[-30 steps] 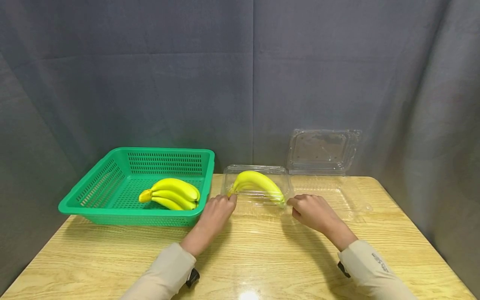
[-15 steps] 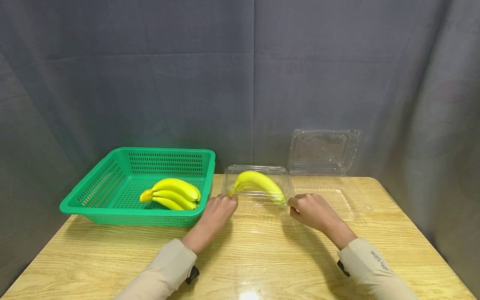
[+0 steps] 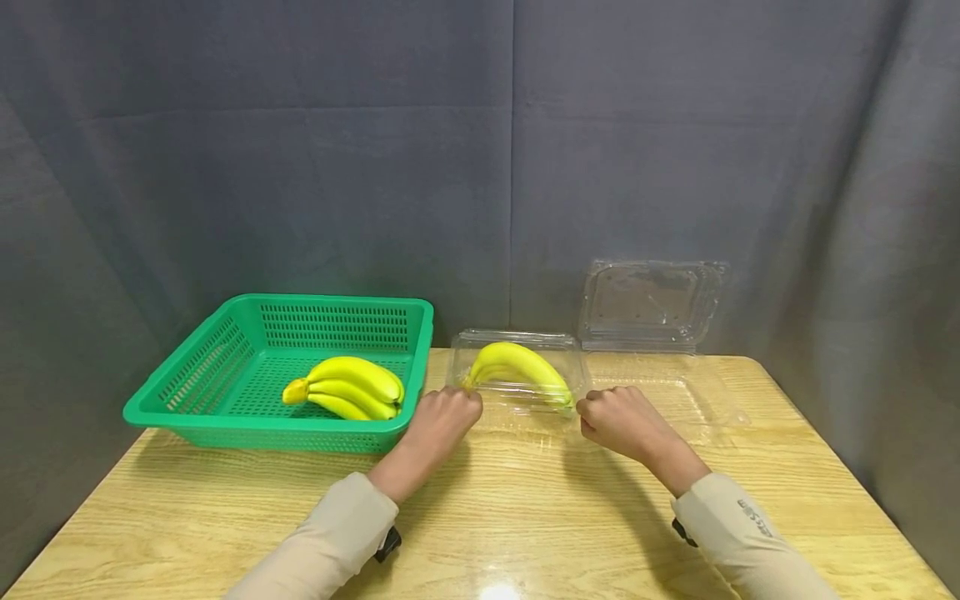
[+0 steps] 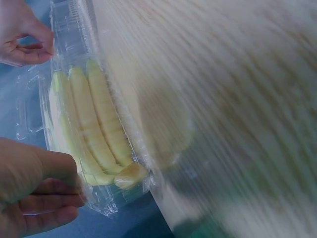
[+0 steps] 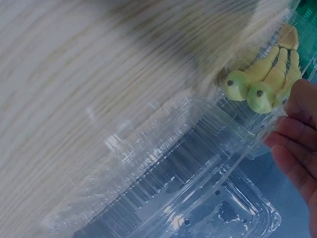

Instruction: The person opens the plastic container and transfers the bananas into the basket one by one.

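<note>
A bunch of bananas (image 3: 521,367) lies inside a clear plastic clamshell container (image 3: 517,337), its lid lowered over the fruit. At the front left corner, my left hand (image 3: 444,417) pinches the container's edge between thumb and fingers. My right hand (image 3: 624,421) pinches the front right corner in the same way. From the left wrist view, the bananas (image 4: 94,124) show through the plastic between both hands, stem end near the left hand (image 4: 37,191). Banana tips (image 5: 247,89) point toward the right hand (image 5: 299,134) in the right wrist view.
A second clear clamshell container (image 3: 648,308) stands at the right with its lid raised and nothing inside. At the left is a green basket (image 3: 277,423) holding another bunch of bananas (image 3: 348,387). A grey curtain (image 3: 375,167) hangs behind the wooden table (image 3: 525,517).
The head view has shifted slightly. Both hands stay at the container's front corners, and the bananas and basket keep their places.
</note>
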Action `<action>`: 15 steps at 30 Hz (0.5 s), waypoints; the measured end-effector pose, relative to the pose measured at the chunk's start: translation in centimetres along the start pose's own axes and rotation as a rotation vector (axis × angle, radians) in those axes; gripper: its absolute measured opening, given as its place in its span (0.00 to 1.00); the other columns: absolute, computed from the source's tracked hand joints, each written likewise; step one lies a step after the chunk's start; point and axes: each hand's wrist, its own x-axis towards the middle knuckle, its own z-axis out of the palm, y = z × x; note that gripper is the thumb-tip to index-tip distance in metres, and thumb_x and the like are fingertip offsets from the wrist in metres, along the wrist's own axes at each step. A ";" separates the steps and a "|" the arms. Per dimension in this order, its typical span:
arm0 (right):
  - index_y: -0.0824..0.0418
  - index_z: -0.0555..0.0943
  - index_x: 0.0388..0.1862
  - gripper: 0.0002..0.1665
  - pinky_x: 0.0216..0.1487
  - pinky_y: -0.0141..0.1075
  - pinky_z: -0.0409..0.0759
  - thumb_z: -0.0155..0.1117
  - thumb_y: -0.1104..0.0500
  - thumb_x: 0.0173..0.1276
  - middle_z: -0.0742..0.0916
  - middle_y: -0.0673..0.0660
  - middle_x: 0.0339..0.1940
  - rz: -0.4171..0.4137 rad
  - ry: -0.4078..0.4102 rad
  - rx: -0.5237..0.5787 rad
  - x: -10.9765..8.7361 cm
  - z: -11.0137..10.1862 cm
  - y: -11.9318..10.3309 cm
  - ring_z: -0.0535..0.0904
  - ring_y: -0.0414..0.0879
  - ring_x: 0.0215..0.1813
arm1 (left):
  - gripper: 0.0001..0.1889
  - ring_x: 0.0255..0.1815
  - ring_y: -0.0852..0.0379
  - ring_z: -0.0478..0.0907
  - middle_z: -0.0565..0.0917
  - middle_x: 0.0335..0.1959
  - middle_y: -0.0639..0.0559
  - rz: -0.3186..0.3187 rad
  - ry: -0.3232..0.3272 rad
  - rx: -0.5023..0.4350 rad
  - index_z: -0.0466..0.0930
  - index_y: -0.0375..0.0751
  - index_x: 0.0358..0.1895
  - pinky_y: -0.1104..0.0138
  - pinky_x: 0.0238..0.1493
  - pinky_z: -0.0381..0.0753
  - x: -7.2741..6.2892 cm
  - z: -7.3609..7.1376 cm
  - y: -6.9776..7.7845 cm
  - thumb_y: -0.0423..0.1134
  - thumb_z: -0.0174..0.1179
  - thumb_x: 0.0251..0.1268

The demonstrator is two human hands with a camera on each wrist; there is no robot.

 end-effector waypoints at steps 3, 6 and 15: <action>0.52 0.62 0.13 0.23 0.13 0.31 0.59 0.64 0.72 0.49 0.67 0.45 0.12 -0.014 -0.006 -0.030 0.0 0.0 0.0 0.53 0.35 0.17 | 0.12 0.16 0.54 0.74 0.74 0.15 0.50 0.031 0.016 0.040 0.74 0.42 0.18 0.64 0.11 0.72 0.0 0.1 0.0 0.21 0.62 0.46; 0.53 0.63 0.13 0.22 0.12 0.32 0.62 0.64 0.71 0.48 0.68 0.46 0.12 -0.027 0.005 -0.049 0.0 0.1 0.1 0.55 0.36 0.16 | 0.12 0.17 0.55 0.74 0.75 0.16 0.51 0.054 0.034 0.077 0.75 0.43 0.19 0.66 0.12 0.72 0.0 0.2 0.1 0.23 0.63 0.46; 0.52 0.59 0.12 0.20 0.11 0.32 0.59 0.60 0.69 0.39 0.65 0.46 0.11 -0.045 0.079 -0.146 0.7 0.8 0.1 0.51 0.37 0.17 | 0.12 0.18 0.55 0.73 0.75 0.16 0.49 0.059 0.070 0.127 0.75 0.43 0.20 0.67 0.13 0.72 0.0 0.5 -0.1 0.23 0.64 0.50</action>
